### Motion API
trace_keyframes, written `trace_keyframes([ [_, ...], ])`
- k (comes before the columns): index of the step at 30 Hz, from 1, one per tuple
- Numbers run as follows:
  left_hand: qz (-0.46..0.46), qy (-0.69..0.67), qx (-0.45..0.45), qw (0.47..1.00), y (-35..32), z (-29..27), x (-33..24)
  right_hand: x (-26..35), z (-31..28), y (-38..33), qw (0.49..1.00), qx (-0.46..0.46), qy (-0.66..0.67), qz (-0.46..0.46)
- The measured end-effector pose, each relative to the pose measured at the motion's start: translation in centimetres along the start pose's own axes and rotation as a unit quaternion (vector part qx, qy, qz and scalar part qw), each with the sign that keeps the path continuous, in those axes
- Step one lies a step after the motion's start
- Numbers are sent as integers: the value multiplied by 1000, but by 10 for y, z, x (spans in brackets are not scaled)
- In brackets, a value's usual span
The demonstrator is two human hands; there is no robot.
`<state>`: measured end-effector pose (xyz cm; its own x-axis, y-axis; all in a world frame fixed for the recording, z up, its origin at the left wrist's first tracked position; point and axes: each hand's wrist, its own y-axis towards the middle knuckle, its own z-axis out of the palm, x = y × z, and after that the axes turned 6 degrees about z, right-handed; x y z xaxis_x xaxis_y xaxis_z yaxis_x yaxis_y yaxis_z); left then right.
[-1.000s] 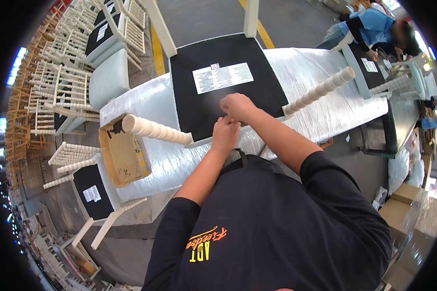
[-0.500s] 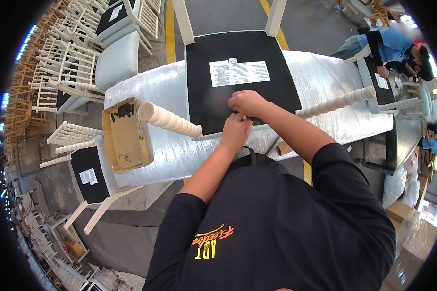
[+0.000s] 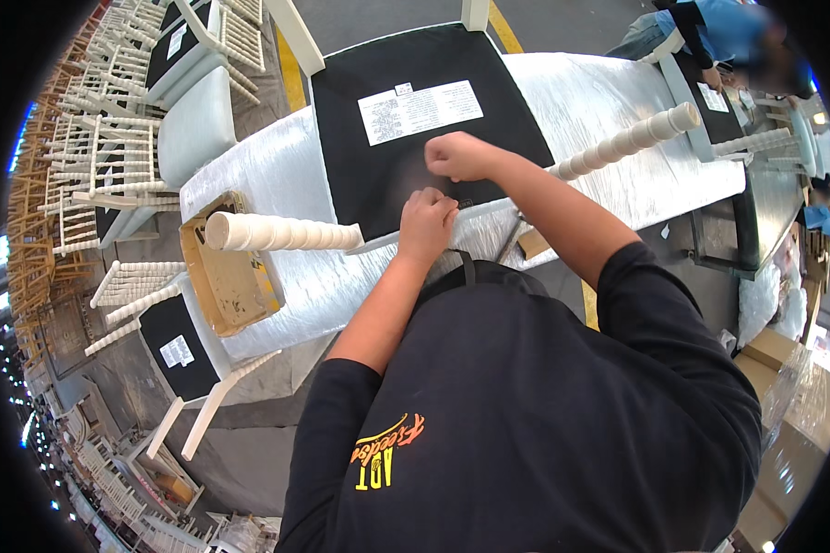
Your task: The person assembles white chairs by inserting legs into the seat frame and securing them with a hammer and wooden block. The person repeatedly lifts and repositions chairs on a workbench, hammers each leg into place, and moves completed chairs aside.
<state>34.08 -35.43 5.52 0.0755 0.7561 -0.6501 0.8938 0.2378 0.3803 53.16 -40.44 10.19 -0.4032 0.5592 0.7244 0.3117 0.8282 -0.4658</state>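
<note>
An upturned chair [image 3: 346, 170] lies in front of me, its black underside facing up and a white printed label [image 3: 420, 111] stuck on it. My left hand [image 3: 427, 226] rests at the near edge of that underside, fingers curled together. Just above and to the right is my right hand [image 3: 461, 157], closed in a pinch over the black cloth. Whatever either hand grips is hidden or too small to name. Beside the right hand's wrist, a small dark tag [image 3: 466, 203] shows at the near edge. Two ringed cream legs [image 3: 286, 232] point toward me.
The chair rests on a plastic-wrapped table [image 3: 314, 295]. An open cardboard box [image 3: 235, 295] stands at its left end, near another chair [image 3: 171, 336] on the floor. Stacked cream chairs [image 3: 129, 138] fill the far left. A person in blue [image 3: 724, 32] works at another chair, far right.
My hands have moved apart; the right one now sits higher, off the left hand. The whole view has shifted, so the chair appears further up and left.
</note>
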Motion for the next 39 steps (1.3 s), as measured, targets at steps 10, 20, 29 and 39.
trace_keyframes([
  [10,3,12,18,1000,3,0,-3,-61,-6,-84,946,-72,303,92],
  [20,4,19,34,999,2,1,-1,-53,16,-91,970,-79,201,112],
  [29,-4,11,35,999,2,2,-3,-53,20,-86,987,-64,94,110],
  [39,19,23,26,999,1,3,4,-53,25,-83,988,-69,91,101],
])
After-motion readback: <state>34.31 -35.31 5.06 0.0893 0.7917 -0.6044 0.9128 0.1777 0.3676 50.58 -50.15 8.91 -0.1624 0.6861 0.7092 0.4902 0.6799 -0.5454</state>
